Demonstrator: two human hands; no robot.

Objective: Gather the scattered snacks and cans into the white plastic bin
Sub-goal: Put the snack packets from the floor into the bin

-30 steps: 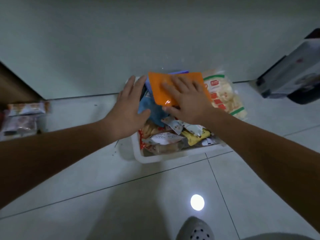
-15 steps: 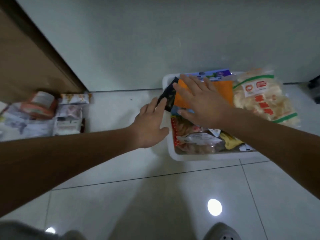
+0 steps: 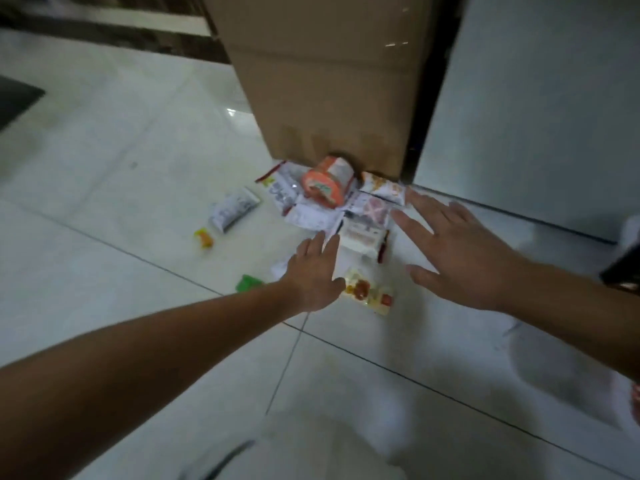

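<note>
A heap of snack packets lies on the white tile floor against a cardboard box. An orange round tub (image 3: 327, 183) tops the heap, with white packets (image 3: 360, 233) below it. A yellow packet with red print (image 3: 369, 294) lies nearest me. My left hand (image 3: 313, 275) hovers open just left of that packet, empty. My right hand (image 3: 457, 247) is spread open, empty, to the right of the heap. A blurred white edge (image 3: 631, 226) at the far right may be the bin.
A tall cardboard box (image 3: 329, 81) stands behind the heap beside a white wall panel (image 3: 536, 98). Loose on the floor to the left lie a white tube packet (image 3: 233, 209), a small yellow sweet (image 3: 204, 237) and a green packet (image 3: 247, 282).
Both hands left the orange packet in the bin. The view swung left to the heap by the box, and both hands now reach over it, empty.
</note>
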